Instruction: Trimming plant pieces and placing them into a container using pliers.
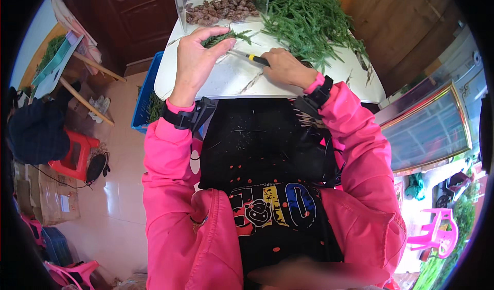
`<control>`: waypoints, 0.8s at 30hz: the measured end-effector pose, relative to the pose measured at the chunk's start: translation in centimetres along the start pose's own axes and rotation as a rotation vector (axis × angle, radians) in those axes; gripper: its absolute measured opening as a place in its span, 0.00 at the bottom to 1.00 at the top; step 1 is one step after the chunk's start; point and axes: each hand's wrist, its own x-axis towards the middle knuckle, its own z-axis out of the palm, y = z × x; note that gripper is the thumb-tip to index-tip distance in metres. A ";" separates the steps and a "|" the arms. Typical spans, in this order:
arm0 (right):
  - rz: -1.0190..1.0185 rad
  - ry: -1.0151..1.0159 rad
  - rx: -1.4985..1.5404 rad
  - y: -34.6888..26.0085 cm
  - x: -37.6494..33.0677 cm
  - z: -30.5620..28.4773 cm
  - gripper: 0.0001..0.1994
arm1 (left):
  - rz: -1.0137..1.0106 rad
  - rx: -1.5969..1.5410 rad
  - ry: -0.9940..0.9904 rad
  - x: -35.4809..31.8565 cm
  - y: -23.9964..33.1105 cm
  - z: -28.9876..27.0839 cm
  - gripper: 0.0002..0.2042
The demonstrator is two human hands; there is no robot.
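Observation:
My left hand (198, 58) pinches a small green feathery sprig (226, 36) above the white table (231, 81). My right hand (285, 66) rests on the table just to the right and grips a tool with a yellow and black handle (257, 59); its thin metal tip points left toward the sprig. Both arms wear pink sleeves and black wrist devices.
A large heap of green sprigs (309, 17) covers the table's far right. A clear box (221, 4) of brown lumpy pieces stands at the back. A blue crate (146, 92) with greens sits left of the table, a red stool (74, 153) and cardboard boxes (49, 195) farther left.

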 end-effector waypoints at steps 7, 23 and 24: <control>0.420 -0.130 1.114 -0.5 -3.3 -6.3 0.16 | 0.126 0.317 0.145 0.5 -0.5 -1.6 0.14; 0.030 -0.003 0.470 -3.7 -5.0 -9.4 0.16 | 0.108 0.244 -0.059 0.1 -1.3 0.0 0.13; 0.017 0.016 0.452 -3.7 -5.1 -9.3 0.16 | 0.110 0.239 -0.064 0.1 -1.4 0.1 0.13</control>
